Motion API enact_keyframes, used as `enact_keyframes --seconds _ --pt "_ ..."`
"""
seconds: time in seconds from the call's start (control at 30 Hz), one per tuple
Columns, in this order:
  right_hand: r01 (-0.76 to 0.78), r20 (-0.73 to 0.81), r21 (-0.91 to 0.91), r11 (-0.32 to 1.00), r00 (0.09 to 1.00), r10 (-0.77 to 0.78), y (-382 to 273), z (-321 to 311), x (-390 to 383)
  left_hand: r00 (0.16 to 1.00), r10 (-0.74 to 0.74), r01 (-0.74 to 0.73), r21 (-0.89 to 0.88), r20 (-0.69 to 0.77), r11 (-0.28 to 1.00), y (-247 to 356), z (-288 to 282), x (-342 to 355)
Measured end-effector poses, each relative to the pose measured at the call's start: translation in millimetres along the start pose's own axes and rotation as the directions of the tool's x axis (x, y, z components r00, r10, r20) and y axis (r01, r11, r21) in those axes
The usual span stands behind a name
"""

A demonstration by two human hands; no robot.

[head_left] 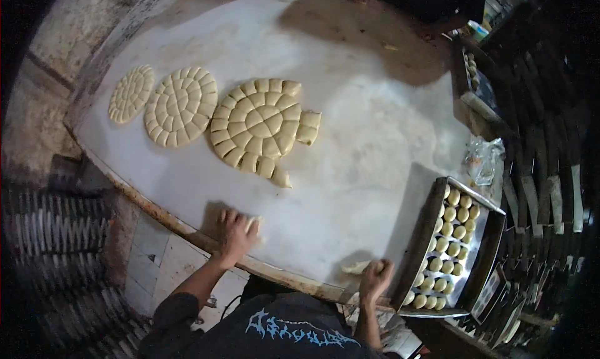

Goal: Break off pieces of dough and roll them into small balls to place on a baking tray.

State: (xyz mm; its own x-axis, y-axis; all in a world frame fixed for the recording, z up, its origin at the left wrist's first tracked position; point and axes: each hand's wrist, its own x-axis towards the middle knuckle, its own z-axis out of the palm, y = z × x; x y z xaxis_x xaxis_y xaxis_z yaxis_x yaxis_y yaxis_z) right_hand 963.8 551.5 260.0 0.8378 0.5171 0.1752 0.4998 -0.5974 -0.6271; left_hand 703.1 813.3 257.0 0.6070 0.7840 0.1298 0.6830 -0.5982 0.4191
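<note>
My left hand (pixel 236 237) rests at the table's near edge, its fingers curled over a small pale piece of dough (pixel 255 227). Farther right, my right hand (pixel 376 279) is closed on the end of a pale, elongated piece of dough (pixel 355 268), which sticks out to its left. Beyond my left hand lies a large round of dough (pixel 262 122) cut into segments, with a few pieces pulled away at its right side. Two more cut rounds lie to its left, a middle one (pixel 181 107) and a smaller-looking one (pixel 131 94).
A metal tray (pixel 430 234) with rows of dough balls (pixel 447 247) stands right of my right hand. Behind it sit a crumpled clear plastic bag (pixel 484 160) and another tray (pixel 481 102). Across the floured table (pixel 350 196) a person in dark clothes (pixel 437 5) stands. Dark stacked racks (pixel 544 165) fill the right.
</note>
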Motion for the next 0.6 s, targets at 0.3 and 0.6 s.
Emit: enact_keyframes --seconds 0.3,0.6 --pt "0.292 0.530 0.050 0.955 0.803 -0.274 -34 32 -57 0.927 0.372 -0.361 -0.163 0.038 0.918 88 31 -35" --pt "0.163 0.169 0.015 0.987 0.972 -0.163 -17 84 21 0.921 0.370 -0.344 -0.192 0.122 0.919 121 50 50"
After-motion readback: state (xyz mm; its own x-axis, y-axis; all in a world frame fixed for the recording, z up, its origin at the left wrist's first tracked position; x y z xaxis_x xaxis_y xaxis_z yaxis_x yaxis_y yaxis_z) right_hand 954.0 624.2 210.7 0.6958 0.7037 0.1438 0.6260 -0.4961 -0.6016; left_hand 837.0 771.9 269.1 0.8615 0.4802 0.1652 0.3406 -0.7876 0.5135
